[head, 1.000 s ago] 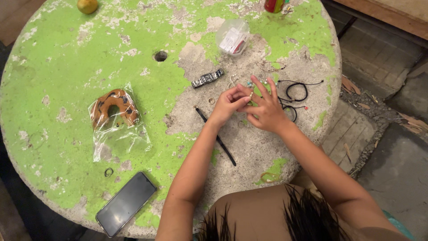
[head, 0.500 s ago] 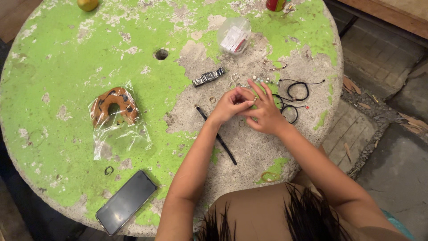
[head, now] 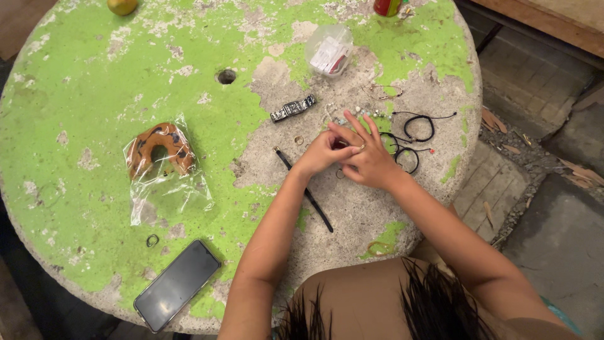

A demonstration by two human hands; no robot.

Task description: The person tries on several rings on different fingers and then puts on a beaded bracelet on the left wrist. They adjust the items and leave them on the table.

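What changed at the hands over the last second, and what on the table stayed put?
The two hands drew closer together: the left hand now presses against the right hand, fingertips working at a small ring on a right finger, and both sit slightly lower on the round table. Nothing visibly picked up or let go. The phone, bagged brown piece, black strap, watch band and cord bracelets did not move.

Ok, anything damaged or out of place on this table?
The round table is worn: its green paint has flaked off in big patches, and a small hole shows near the middle. Both hands, left hand and right hand, work over scattered bracelets.
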